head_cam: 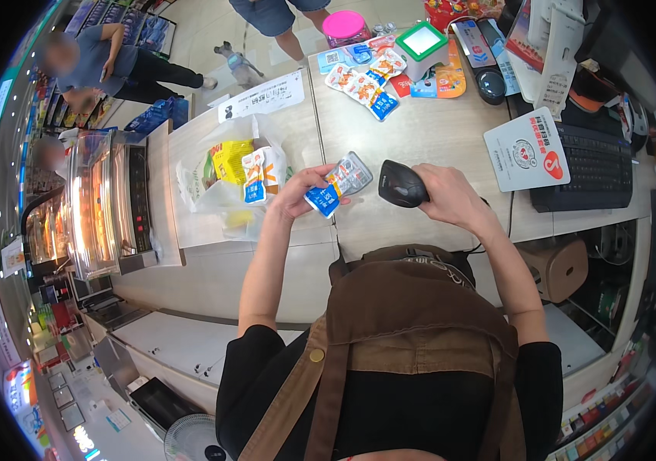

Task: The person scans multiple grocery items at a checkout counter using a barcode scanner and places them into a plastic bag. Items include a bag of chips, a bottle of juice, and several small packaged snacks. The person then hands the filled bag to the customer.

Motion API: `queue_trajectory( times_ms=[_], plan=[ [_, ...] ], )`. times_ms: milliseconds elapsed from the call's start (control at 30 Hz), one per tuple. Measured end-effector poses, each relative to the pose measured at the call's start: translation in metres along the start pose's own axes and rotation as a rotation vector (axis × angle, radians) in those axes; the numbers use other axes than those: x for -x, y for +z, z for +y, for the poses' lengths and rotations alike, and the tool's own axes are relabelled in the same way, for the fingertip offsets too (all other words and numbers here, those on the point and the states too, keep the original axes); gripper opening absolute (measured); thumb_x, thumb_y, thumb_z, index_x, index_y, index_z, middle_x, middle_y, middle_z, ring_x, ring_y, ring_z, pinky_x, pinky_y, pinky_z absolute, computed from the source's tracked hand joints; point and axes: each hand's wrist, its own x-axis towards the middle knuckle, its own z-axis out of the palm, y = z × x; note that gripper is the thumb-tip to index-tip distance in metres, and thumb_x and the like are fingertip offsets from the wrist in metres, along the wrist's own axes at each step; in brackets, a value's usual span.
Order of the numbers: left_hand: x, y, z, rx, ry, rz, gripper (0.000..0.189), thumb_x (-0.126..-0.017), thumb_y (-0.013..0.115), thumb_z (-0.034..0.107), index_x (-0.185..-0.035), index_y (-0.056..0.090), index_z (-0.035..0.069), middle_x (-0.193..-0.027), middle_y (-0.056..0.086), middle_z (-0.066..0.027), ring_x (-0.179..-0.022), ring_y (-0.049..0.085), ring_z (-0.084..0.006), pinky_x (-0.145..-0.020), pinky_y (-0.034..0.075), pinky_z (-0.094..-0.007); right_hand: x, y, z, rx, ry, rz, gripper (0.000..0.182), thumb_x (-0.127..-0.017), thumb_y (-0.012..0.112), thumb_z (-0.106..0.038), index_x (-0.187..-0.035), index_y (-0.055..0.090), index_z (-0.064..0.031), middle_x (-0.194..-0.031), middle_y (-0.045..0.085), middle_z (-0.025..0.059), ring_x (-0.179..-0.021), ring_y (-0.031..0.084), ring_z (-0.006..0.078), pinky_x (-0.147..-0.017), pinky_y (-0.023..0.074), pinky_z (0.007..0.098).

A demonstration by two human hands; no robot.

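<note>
Pinched in my left hand (304,190) is a small blue and silver snack packet (339,183), held over the counter. My right hand (448,193) grips a black handheld barcode scanner (402,184), its head turned towards the packet, with a gap between them. Left of my left hand lies an open translucent plastic bag (201,181) holding a yellow packet (232,161) and a blue and white snack packet (254,178). Several similar snack packets (365,89) lie in a pile at the counter's far side, beside a green and white box with a lit top (422,41).
A tub with a pink lid (345,26) stands at the far edge. On the right are a white printed card (527,151), a black keyboard (593,164) and a black mouse (490,85). A heated glass display case (97,201) stands left. People and a dog (240,66) are beyond the counter.
</note>
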Motion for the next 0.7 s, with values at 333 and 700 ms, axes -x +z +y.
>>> queue_trajectory(
  times_ms=[333, 700],
  plan=[
    [0.004, 0.004, 0.005, -0.102, -0.13, -0.049, 0.059, -0.077, 0.05, -0.003, -0.134, 0.045, -0.016, -0.132, 0.055, -0.0267, -0.115, 0.061, -0.035, -0.1, 0.051, -0.0531, -0.023, -0.011, -0.024, 0.103, -0.051, -0.141, 0.021, -0.072, 0.067, -0.006, -0.09, 0.06, -0.0016, -0.088, 0.065, 0.0151, -0.084, 0.065, 0.0375, -0.073, 0.0514, 0.0472],
    [0.055, 0.025, 0.076, -1.202, 0.424, 0.474, 0.042, -0.082, 0.053, 0.002, -0.122, 0.067, 0.003, -0.106, 0.072, -0.0103, -0.097, 0.066, -0.0178, -0.09, 0.05, -0.0313, -0.01, -0.006, -0.025, -0.004, 0.045, -0.004, 0.027, -0.069, 0.066, -0.001, -0.095, 0.06, -0.0005, -0.09, 0.065, 0.0179, -0.087, 0.063, 0.04, -0.076, 0.0505, 0.0472]
  ],
)
